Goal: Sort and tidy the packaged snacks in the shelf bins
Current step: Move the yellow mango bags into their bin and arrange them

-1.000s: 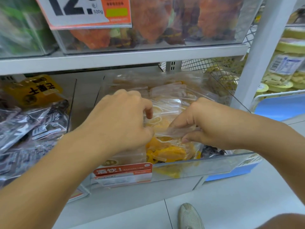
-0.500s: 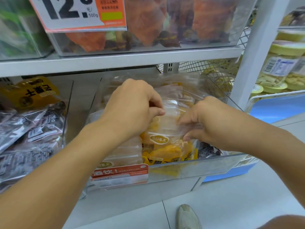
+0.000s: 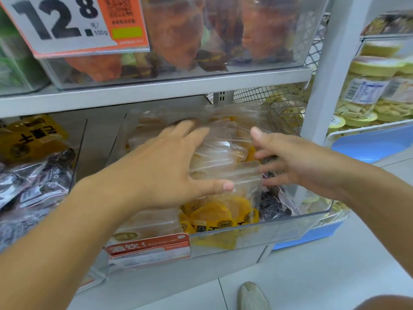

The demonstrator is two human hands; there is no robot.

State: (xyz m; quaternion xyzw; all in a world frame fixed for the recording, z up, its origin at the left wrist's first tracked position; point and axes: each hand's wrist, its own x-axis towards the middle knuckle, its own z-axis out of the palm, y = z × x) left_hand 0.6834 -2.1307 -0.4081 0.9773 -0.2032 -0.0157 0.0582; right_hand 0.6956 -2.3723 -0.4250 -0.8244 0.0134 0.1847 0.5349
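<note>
Clear bin on the lower shelf, holding upright clear packets of yellow dried fruit between the two hands; left hand, fingers spread and straight, lies flat against the stack's near-left side, thumb under a top seal; right hand, fingers splayed, touches the stack's right edge, gripping nothing. Packets appear light, floppy and slick; probably best taken by the stiffer sealed top strips, or squeezed together from both sides; dark packets lie below the right hand.

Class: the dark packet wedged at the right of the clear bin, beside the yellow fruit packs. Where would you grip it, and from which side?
Probably pinch the dark packet by its upper edge, from above: yellow packs and the bin wall flank it.
</note>
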